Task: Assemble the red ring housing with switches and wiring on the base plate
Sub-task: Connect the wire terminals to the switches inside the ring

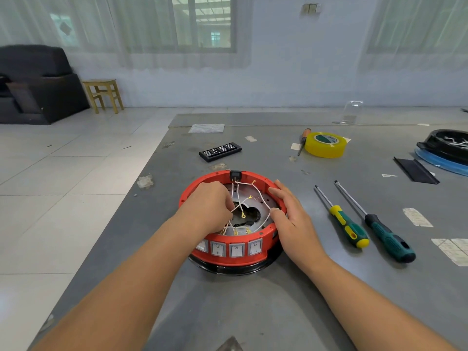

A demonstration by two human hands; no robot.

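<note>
The red ring (pixel 229 245) sits on the grey table (pixel 253 312) right in front of the person, resting on a black base (pixel 238 269) whose edge shows under it at 6 o'clock. It lies flat with its open side up; being round it has no long axis, but its row of white switches (pixel 229 249) faces the person at 6 o'clock and a black socket (pixel 235 175) sits on the rim at 12 o'clock. Inside the ring lies a silver plate (pixel 253 196) with a dark hole in the middle, and white wires (pixel 260 198) with yellow end lugs run across it from the socket toward the switch backs. The left hand (pixel 207 205) reaches in from 9 o'clock, its fingers curled and pinching wires near the centre. The right hand (pixel 291 214) lies on the rim at 3 o'clock with fingers straight, and its thumb tip touches a wire. At 3 o'clock of the ring lie two screwdrivers (pixel 364 221), side by side, tips pointing to 11 o'clock. A yellow tape roll (pixel 325 145) lies at 1 o'clock, a black bit case (pixel 220 151) at 12 o'clock. At far 2 o'clock a black dish (pixel 430 143) holds some white wire
</note>
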